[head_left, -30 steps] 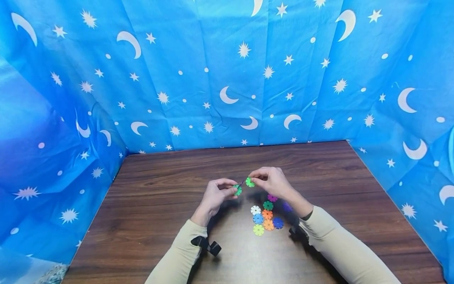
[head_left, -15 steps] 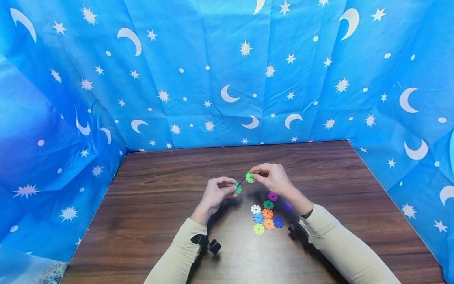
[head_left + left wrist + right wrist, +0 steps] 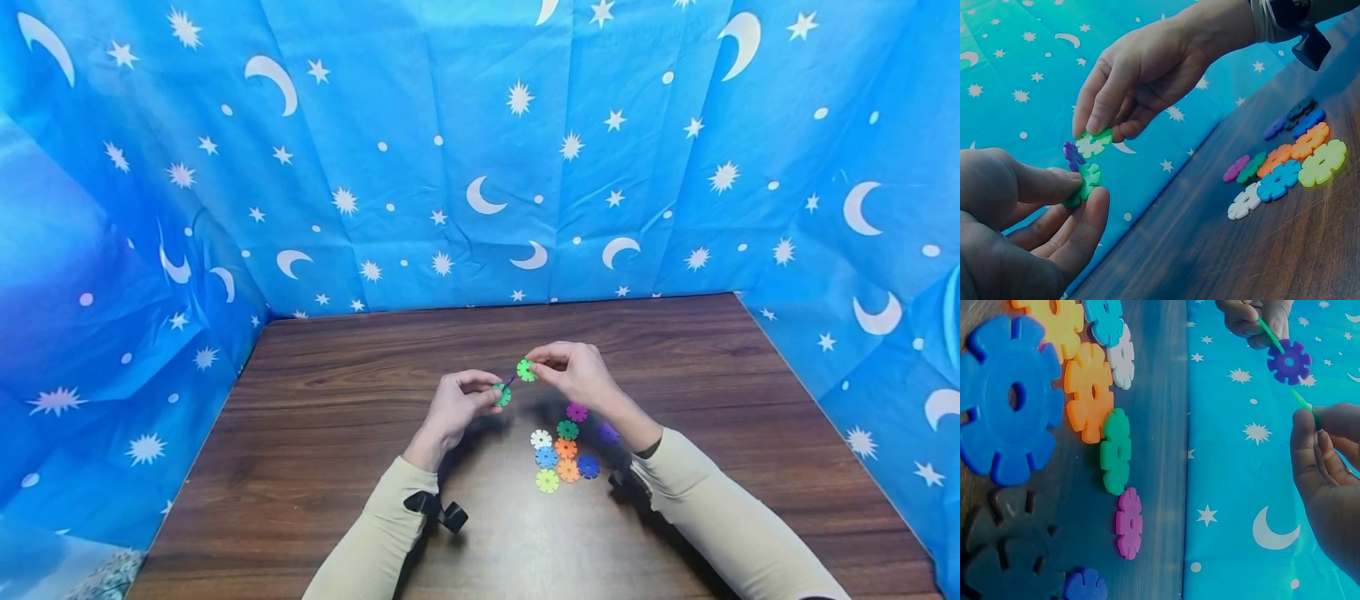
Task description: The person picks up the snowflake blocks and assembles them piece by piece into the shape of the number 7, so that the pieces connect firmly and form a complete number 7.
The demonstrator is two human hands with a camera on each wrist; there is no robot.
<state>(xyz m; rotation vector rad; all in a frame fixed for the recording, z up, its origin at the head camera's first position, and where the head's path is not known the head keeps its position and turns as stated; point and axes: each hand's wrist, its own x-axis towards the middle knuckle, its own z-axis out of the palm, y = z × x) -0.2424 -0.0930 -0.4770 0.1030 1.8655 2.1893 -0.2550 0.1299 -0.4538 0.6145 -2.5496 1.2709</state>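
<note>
Between thumb and fingers my left hand [image 3: 459, 410] pinches a green notched disc [image 3: 1090, 181], a flower-shaped interlocking piece. A purple notched disc [image 3: 1289, 362] is slotted into that green one at an angle, standing up from its edge. My right hand [image 3: 576, 377] pinches a lighter green disc [image 3: 527, 370] by its rim. In the right wrist view this light green disc is edge-on, close to the purple disc's lower edge. Both hands are raised over the table, the right one slightly farther away.
Loose discs lie flat on the wooden table [image 3: 337, 467] in front of the hands: white [image 3: 541, 439], light blue [image 3: 546, 457], yellow-green [image 3: 547, 482], dark green [image 3: 567, 430], magenta [image 3: 577, 412], blue [image 3: 588, 467], purple [image 3: 609, 433] and two orange ones. A blue star-patterned cloth [image 3: 420, 167] surrounds the table.
My right hand with the light green disc has moved slightly up and away from me. My left hand keeps hold of the joined green and purple discs, nearly still.
</note>
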